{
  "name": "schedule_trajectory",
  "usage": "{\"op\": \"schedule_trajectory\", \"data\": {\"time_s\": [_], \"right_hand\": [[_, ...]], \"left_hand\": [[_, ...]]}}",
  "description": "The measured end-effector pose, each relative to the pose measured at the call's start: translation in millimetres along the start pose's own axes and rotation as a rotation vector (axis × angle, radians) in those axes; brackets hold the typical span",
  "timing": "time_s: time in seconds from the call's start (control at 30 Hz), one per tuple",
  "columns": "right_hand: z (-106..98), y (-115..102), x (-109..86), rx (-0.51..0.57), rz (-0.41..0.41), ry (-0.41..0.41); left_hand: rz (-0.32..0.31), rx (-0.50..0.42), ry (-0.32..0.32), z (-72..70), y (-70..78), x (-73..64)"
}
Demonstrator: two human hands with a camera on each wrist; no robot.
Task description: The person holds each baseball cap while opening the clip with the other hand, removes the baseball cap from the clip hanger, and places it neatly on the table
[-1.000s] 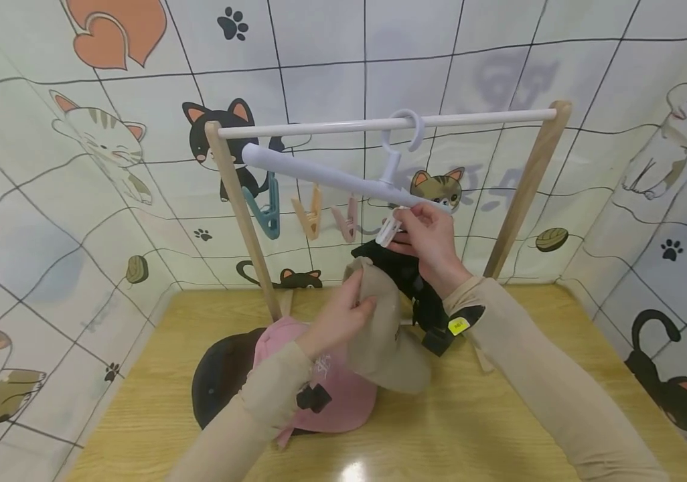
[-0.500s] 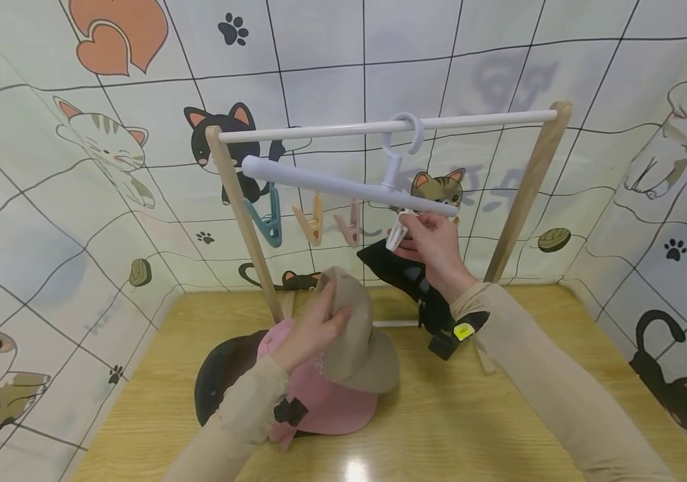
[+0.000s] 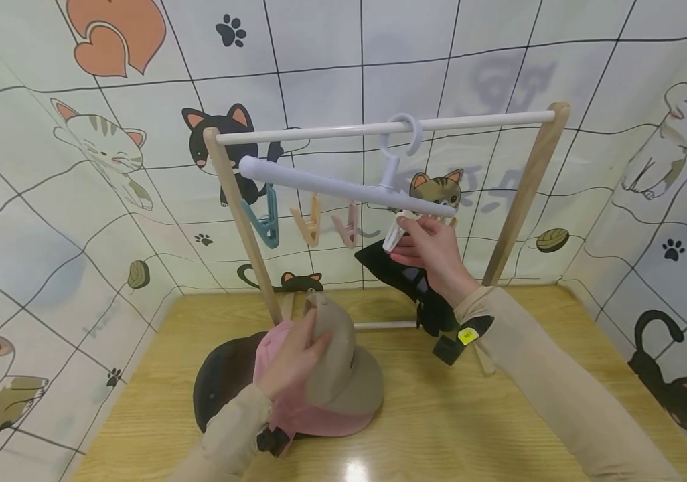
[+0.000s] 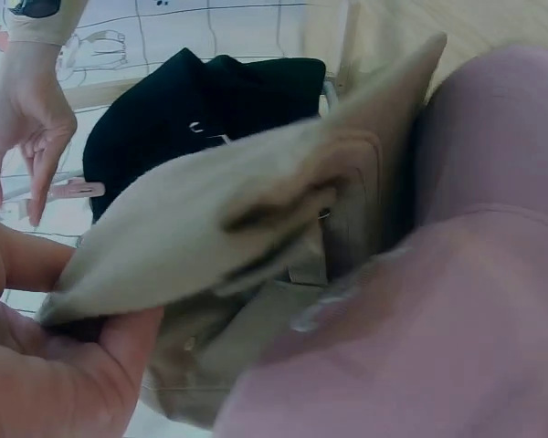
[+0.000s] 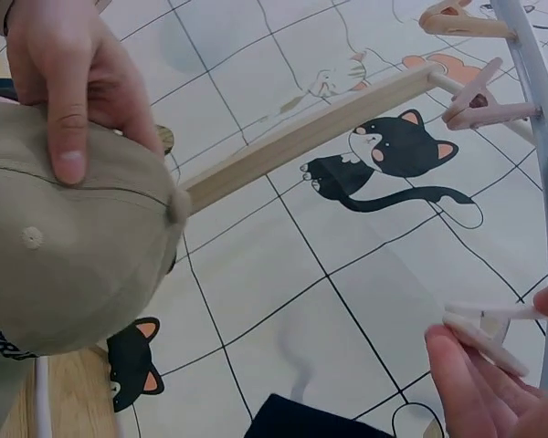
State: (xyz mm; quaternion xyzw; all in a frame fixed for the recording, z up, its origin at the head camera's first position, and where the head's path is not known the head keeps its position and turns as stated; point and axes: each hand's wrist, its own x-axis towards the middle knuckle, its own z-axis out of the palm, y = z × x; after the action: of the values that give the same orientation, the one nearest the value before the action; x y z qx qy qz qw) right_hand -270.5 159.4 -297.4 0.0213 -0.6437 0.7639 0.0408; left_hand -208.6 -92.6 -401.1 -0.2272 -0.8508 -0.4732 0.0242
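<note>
My left hand (image 3: 295, 355) pinches the beige cap (image 3: 334, 355) by its crown, with the brim facing down and right over the pink cap (image 3: 331, 423). In the left wrist view, thumb and fingers grip the cloth of the beige cap (image 4: 192, 219). My right hand (image 3: 434, 251) pinches a white clothespin (image 3: 394, 235) just below the right arm of the lilac hanger (image 3: 349, 191). A black cap (image 3: 404, 281) hangs beneath the right hand; how it is held up is hidden. The right wrist view shows the white clothespin (image 5: 489, 333) between thumb and fingers.
The hanger hooks over the white rod (image 3: 319, 132) of a wooden-legged rack (image 3: 524, 194). Teal (image 3: 266, 217), yellow (image 3: 309, 222) and pink (image 3: 347, 227) clothespins dangle from its left arm. A dark cap (image 3: 217, 375) lies left of the pink one on the wooden table (image 3: 470, 428).
The left hand has carried the beige cap left and down, away from the right hand and over the pink cap. The right hand stays at the white clothespin, having dropped slightly.
</note>
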Motion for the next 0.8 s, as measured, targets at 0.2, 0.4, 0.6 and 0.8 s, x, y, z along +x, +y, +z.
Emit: {"op": "schedule_trajectory", "data": {"time_s": [0.2,0.4,0.6,0.8], "right_hand": [[-7,1,-2.2,-0.023,0.068,-0.126],[-14,-2,-5.4,-0.090,0.071,-0.179],[-23,-8,-7.9,-0.133,-0.009,-0.223],[-38,-16,-5.6,-0.179,-0.115,-0.233]], "left_hand": [[-0.017,0.037,0.017,1.0,-8.8,-13.7],[-0.036,0.011,0.043,-0.7,-17.2,-26.1],[-0.054,0.000,0.048,-4.0,-25.8,-35.2],[-0.043,0.012,0.055,-7.5,-28.1,-40.8]]}}
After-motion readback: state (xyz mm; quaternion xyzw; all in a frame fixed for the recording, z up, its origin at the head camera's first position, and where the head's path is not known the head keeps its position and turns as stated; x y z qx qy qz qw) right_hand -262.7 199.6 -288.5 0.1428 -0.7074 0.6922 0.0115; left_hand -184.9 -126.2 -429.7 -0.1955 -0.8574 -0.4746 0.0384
